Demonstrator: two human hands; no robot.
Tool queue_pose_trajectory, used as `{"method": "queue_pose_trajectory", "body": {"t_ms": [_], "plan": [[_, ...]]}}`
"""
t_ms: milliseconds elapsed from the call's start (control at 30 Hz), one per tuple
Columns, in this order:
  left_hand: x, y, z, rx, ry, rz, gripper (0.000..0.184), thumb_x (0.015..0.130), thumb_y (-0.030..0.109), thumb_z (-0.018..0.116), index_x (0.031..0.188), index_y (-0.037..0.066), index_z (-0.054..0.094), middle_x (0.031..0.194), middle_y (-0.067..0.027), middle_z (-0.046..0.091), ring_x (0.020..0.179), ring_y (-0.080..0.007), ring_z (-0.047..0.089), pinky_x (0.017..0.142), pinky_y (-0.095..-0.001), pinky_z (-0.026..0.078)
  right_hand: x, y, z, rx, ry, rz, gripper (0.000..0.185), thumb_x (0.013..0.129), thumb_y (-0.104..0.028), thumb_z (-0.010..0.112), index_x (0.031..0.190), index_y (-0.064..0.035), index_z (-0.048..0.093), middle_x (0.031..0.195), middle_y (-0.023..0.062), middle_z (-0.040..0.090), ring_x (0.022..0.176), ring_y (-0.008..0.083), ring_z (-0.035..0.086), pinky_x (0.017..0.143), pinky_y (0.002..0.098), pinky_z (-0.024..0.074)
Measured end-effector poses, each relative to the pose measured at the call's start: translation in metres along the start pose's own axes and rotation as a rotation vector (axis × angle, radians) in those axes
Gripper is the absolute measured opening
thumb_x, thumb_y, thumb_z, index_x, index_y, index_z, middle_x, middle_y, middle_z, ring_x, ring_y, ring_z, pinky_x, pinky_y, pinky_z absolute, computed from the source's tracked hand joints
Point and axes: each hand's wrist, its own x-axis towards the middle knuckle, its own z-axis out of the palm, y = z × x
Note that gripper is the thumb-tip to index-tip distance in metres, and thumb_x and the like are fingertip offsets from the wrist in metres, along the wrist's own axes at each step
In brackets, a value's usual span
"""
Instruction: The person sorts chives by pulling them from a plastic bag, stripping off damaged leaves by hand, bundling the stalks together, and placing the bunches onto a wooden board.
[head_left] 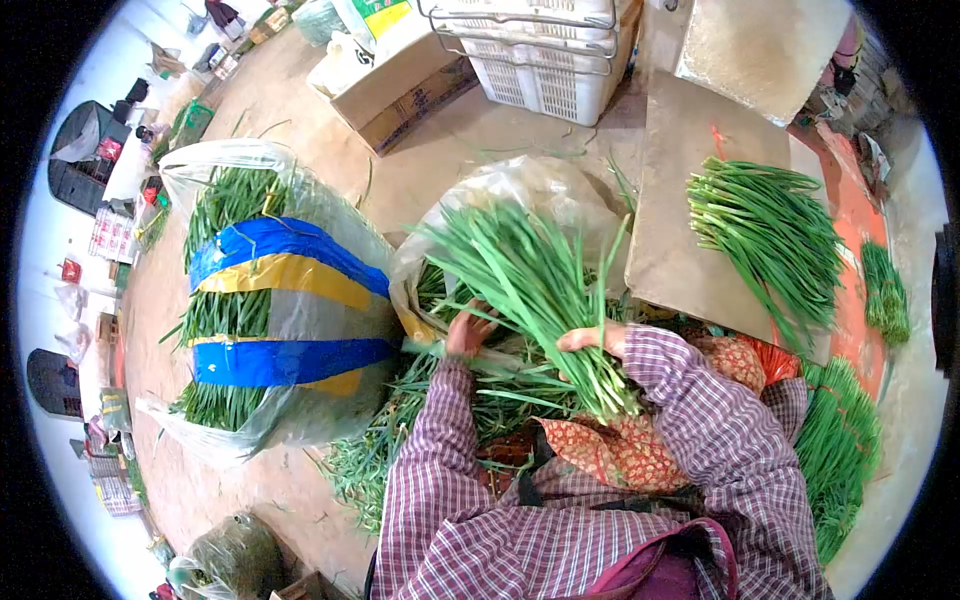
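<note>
A loose bunch of Chinese chives (520, 265) is gripped near its pale stem ends by my right hand (597, 341). Its leaves fan out up and to the left, over a clear plastic bag (545, 185) with more chives inside. My left hand (470, 331) is beside the bag's mouth, under the leaf tips, its fingers apart and partly covered by leaves. Loose chives and leaf scraps (425, 395) lie in front of me, around my left forearm. On the board to the right rests a chive bunch (765, 225), a red tie near its stem ends.
A large clear bag packed with chives (340, 315), banded blue and yellow, stands at left. Further bundles (840, 440) lie at right beside the board (665, 190). White plastic crates (545, 65) and a cardboard box (410, 100) stand behind. Another filled bag (235, 555) is at lower left.
</note>
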Motion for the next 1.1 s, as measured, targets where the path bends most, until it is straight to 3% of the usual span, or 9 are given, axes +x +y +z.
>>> {"method": "queue_pose_trajectory", "body": {"t_ms": [100,400,567,700,767,900,967,1067,1100], "plan": [[-0.069,0.005,-0.003,-0.291,-0.047,0.127,0.052,0.092,0.030,0.049,0.133,0.000,0.037,0.136,-0.0159,0.040,0.127,-0.0284,0.036,0.108,-0.0429,0.028,-0.015,-0.002,-0.003,0.083,-0.053,-0.150,0.039,0.072,-0.012,0.070,0.106,0.0040,0.062,0.101,0.0154,0.066,0.089,0.0222,0.064,0.084,0.0350,0.0510],[-0.174,0.019,0.071,0.192,-0.536,0.165,0.100,0.073,0.053,0.066,0.141,-0.002,0.018,0.144,-0.0184,0.028,0.133,-0.0297,0.028,0.110,-0.0410,0.017,-0.015,0.002,0.027,-0.123,-0.084,-0.385,0.053,0.068,-0.012,0.074,0.116,-0.0007,0.056,0.106,0.0121,0.063,0.098,0.0210,0.059,0.093,0.0352,0.0443],[-0.161,0.065,0.136,-0.095,-0.207,0.273,0.087,0.071,0.048,0.073,0.135,0.005,0.033,0.132,-0.0105,0.044,0.118,-0.0259,0.046,0.099,-0.0425,0.040,0.002,0.028,0.040,-0.440,-0.044,-0.452,0.070,0.062,-0.026,0.083,0.121,-0.0023,0.053,0.116,0.0124,0.059,0.107,0.0228,0.055,0.098,0.0366,0.0390],[-0.145,0.075,0.153,-0.303,-0.089,0.327,0.068,0.081,0.047,0.062,0.132,0.009,0.039,0.128,-0.0124,0.049,0.110,-0.0310,0.053,0.088,-0.0466,0.050,-0.013,0.024,0.047,-0.428,-0.173,-0.583,0.070,0.064,-0.018,0.080,0.125,-0.0026,0.049,0.117,0.0128,0.058,0.111,0.0236,0.052,0.099,0.0371,0.0380],[-0.140,0.084,0.152,-0.269,-0.430,0.378,0.059,0.085,0.044,0.058,0.129,0.008,0.042,0.122,-0.0133,0.054,0.103,-0.0308,0.058,0.083,-0.0480,0.052,-0.029,0.008,0.053,-0.419,-0.198,-0.560,0.070,0.064,-0.017,0.079,0.126,-0.0031,0.048,0.119,0.0123,0.057,0.112,0.0242,0.051,0.101,0.0378,0.0366],[-0.177,0.120,0.208,-0.019,-0.464,0.460,0.057,0.083,0.033,0.063,0.128,0.005,0.043,0.113,-0.0133,0.058,0.096,-0.0289,0.060,0.081,-0.0435,0.052,-0.043,-0.022,0.057,-0.540,-0.217,-0.433,0.081,0.060,-0.028,0.083,0.127,-0.0037,0.046,0.122,0.0117,0.054,0.114,0.0238,0.049,0.101,0.0387,0.0364],[-0.181,0.134,0.227,-0.118,-0.440,0.388,0.036,0.077,0.024,0.065,0.102,-0.001,0.057,0.076,-0.0054,0.055,0.082,-0.0227,0.058,0.072,-0.0330,0.050,-0.048,-0.031,0.058,-0.416,-0.323,-0.386,0.083,0.060,-0.033,0.083,0.128,-0.0036,0.046,0.122,0.0116,0.054,0.114,0.0229,0.049,0.099,0.0375,0.0372],[-0.190,0.160,0.236,-0.093,-0.386,0.408,0.022,0.078,0.021,0.063,0.068,0.007,0.047,0.068,-0.0034,0.048,0.069,-0.0188,0.051,0.063,-0.0294,0.044,-0.038,-0.032,0.052,-0.540,-0.255,-0.545,0.092,0.059,-0.043,0.083,0.128,0.0011,0.042,0.122,0.0148,0.053,0.111,0.0242,0.051,0.099,0.0365,0.0379],[-0.194,0.168,0.238,-0.128,-0.359,0.449,0.017,0.079,0.019,0.061,0.077,0.005,0.053,0.068,-0.0018,0.047,0.068,-0.0183,0.050,0.062,-0.0286,0.044,-0.038,-0.031,0.048,-0.627,-0.158,-0.524,0.096,0.057,-0.044,0.084,0.128,0.0041,0.041,0.120,0.0179,0.053,0.109,0.0256,0.052,0.097,0.0374,0.0393]]}}
